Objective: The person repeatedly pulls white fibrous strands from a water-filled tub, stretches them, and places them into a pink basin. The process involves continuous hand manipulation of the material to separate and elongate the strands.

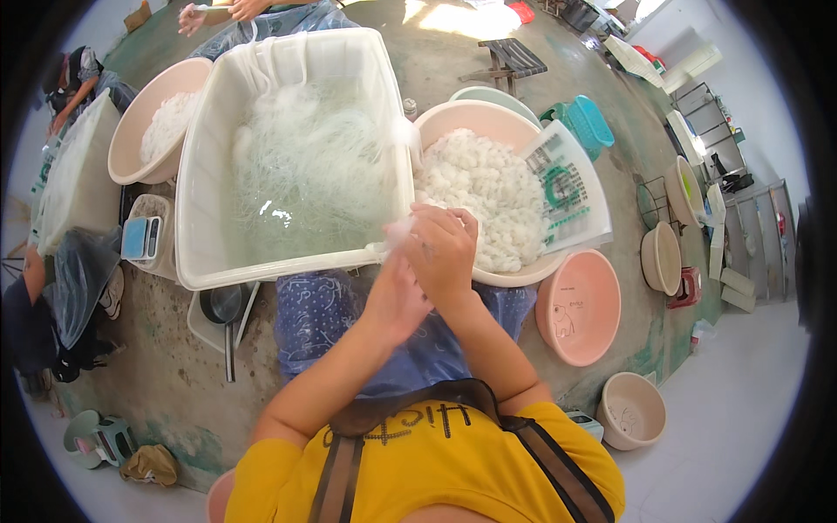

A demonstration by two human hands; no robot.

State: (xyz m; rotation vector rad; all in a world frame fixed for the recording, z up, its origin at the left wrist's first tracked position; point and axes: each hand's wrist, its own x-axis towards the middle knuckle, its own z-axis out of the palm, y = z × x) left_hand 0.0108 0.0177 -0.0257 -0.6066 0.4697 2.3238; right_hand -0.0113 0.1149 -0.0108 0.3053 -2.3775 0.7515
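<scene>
My left hand (pixel 399 294) and my right hand (pixel 441 252) meet at the near right corner of a large white plastic tub (pixel 294 267). A blurred wisp of white, wet strands (pixel 400 230) lies between their fingers; which fingers grip it is hard to tell. Pale thread-like strands (pixel 314 163) float in the tub's water, and some hang over its far rim. Right of the tub, a pink basin (pixel 487 118) holds a heap of white clumped strands (pixel 484 196). A printed plastic sheet or bag (pixel 579 189) lies over that basin's right side.
A pink basin (pixel 121 157) and a small scale (pixel 140 237) stand left of the tub. A saucepan (pixel 225 304) is on the floor. Beyond are a folding stool (pixel 513 59) and a co-worker's hands (pixel 245 8). Another pink basin (pixel 588 307) stands at right.
</scene>
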